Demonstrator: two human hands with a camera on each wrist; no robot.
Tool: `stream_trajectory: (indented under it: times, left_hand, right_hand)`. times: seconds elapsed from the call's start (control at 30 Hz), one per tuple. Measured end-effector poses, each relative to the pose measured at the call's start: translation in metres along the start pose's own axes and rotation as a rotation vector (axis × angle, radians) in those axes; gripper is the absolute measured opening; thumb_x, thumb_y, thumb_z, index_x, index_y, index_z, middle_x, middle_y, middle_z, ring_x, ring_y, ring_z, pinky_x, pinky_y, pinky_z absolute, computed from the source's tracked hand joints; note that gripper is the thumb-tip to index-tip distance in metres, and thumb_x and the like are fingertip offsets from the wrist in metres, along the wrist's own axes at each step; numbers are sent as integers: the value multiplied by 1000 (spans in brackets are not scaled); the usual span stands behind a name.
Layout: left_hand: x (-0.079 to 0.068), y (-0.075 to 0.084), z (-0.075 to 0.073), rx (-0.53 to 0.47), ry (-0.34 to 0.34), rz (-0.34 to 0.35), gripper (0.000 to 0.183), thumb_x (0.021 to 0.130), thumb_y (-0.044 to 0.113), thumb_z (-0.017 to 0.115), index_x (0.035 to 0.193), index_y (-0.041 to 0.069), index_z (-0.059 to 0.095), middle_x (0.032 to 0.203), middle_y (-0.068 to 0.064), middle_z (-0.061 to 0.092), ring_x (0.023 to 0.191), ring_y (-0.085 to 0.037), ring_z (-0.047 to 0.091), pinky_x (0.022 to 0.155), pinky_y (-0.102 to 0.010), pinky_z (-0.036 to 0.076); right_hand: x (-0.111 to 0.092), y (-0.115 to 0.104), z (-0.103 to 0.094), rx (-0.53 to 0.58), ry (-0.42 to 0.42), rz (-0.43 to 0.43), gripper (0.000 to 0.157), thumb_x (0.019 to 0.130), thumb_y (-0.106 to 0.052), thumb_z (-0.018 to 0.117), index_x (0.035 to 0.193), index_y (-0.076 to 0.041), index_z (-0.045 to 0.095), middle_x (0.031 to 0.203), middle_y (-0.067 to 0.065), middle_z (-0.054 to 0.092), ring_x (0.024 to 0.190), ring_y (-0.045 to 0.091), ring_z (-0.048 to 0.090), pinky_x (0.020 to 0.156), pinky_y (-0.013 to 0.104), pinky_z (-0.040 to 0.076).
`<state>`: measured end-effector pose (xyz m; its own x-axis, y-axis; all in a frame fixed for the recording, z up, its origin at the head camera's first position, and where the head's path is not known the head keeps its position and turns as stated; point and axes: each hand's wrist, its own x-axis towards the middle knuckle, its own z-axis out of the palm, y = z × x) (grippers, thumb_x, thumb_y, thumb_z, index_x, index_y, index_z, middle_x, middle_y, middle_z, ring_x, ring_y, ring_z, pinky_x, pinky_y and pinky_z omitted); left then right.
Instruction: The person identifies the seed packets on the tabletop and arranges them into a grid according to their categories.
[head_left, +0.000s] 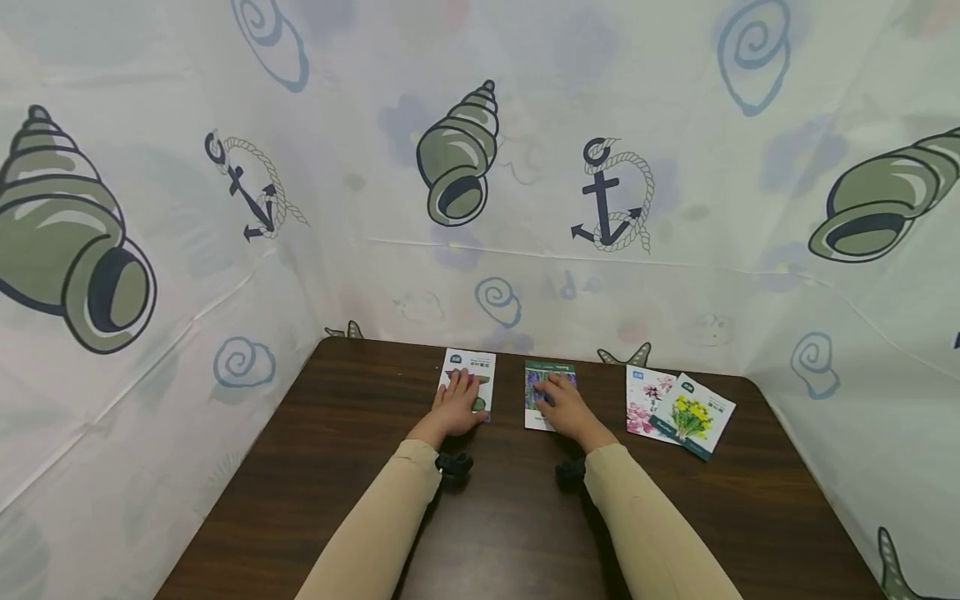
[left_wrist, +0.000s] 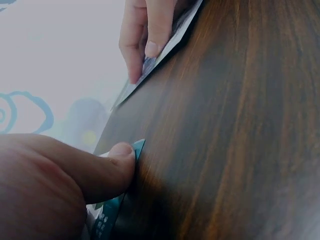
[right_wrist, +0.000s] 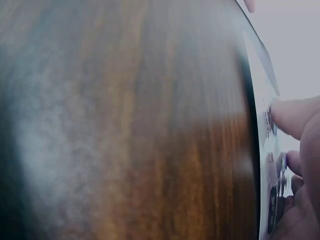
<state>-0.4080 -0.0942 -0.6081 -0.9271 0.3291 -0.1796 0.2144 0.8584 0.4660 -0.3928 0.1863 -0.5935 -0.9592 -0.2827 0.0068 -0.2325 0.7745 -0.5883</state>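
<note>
In the head view my left hand (head_left: 452,408) lies with fingers spread on a white printed packet (head_left: 482,368), which looks like a seed packet. Its thumb rests along the packet's teal edge (left_wrist: 114,210) in the left wrist view. To the right, my right hand (head_left: 567,410) touches a packet with purple flowers and a green top band (head_left: 534,402). Slightly bent fingers and thumb bear on its face, not curled round it. In the right wrist view this packet (right_wrist: 260,95) appears edge-on beside the thumb. Both hands cover parts of the pictures beneath them.
Farther right, a pink-blossom packet (head_left: 641,410) lies partly under a tilted yellow-flower packet (head_left: 692,417). All are near the far edge of a dark wooden table (head_left: 517,533). A pale printed cloth (head_left: 532,275) hangs behind and at both sides.
</note>
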Motion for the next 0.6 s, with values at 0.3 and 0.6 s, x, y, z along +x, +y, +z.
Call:
stream_trajectory:
  times: [0.3,0.6]
  left_hand:
    - [-4,5,-5,5,-22,3,87,111,43,60,177,11,13,184,-15,-10,172,-35,-14,137,-60,-7]
    - [-2,1,-1,3,-5,2,88,109,42,64,177,12,16,185,-16,-8,172,-36,-12,133,-67,-16]
  right_hand:
    - [-3,-1,-6,70,-65,6,68,105,-16,59,169,-5,40,183,20,15,170,46,10,133,70,17]
    - [-7,-1,-9,120,-36,-50,53,102,-10,64,152,3,54,179,24,24,166,50,22,130,69,28]
